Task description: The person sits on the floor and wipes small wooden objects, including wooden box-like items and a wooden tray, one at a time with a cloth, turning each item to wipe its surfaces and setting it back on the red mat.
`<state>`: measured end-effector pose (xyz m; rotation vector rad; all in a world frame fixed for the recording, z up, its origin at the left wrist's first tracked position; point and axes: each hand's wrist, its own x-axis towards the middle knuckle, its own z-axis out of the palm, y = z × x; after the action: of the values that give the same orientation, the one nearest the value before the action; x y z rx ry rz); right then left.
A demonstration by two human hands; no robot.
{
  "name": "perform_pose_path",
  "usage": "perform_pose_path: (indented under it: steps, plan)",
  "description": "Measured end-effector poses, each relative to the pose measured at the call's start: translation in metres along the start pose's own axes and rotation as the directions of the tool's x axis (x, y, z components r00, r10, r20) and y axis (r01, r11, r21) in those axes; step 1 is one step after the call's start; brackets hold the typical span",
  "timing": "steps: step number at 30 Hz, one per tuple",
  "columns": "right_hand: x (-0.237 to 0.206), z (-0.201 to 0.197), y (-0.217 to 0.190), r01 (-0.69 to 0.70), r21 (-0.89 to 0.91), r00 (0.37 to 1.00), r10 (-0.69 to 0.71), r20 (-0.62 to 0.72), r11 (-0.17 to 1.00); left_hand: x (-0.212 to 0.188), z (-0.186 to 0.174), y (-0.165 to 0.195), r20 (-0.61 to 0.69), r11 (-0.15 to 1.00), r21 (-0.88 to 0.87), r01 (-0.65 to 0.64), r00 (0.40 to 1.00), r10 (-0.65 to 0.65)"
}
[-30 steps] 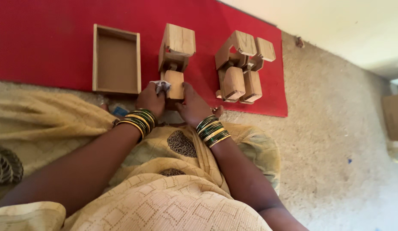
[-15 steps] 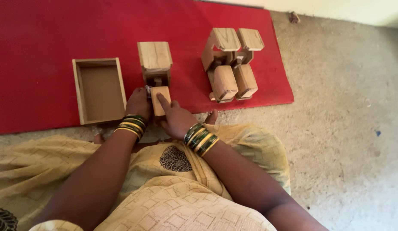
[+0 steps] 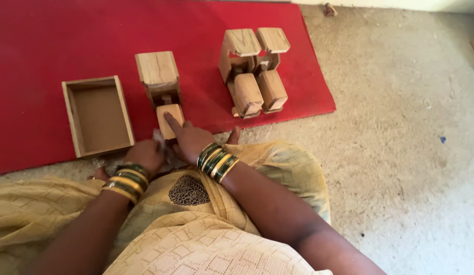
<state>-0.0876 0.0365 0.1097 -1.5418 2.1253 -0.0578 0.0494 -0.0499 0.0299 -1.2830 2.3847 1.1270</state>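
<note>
Presently right hand (image 3: 188, 140) presses spread fingers on wooden piece (image 3: 169, 119), steadying it; left hand (image 3: 145, 155) pinches small cloth (image 3: 158, 137) beside it.

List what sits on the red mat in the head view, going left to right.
Open wooden box → wooden piece with the right hand on its near block → wooden piece with two rounded blocks. The left hand is just off the mat.
</note>
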Motion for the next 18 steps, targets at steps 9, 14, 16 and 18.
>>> perform_pose_path:
  steps: [9,14,16,18]
  plan:
    - [-0.025,0.001,-0.028,0.389,0.134,0.894,-0.339,-0.293,0.911,-0.051,-0.038,0.003,0.201,0.312,-0.929,0.200,0.979,-0.031]
    - [-0.017,0.004,-0.039,0.346,0.143,0.895,-0.280,-0.348,0.927,-0.059,-0.054,0.006,0.298,0.154,-0.938,0.312,0.948,-0.108]
    - [-0.009,0.004,-0.035,0.277,0.278,0.934,-0.189,-0.304,0.920,-0.056,-0.053,0.003,0.148,0.212,-0.966,0.147,0.989,-0.011]
    - [0.000,0.002,-0.023,0.224,0.448,0.950,-0.092,-0.297,0.865,-0.047,-0.045,-0.002,0.056,0.269,-0.961,0.058,0.998,-0.014]
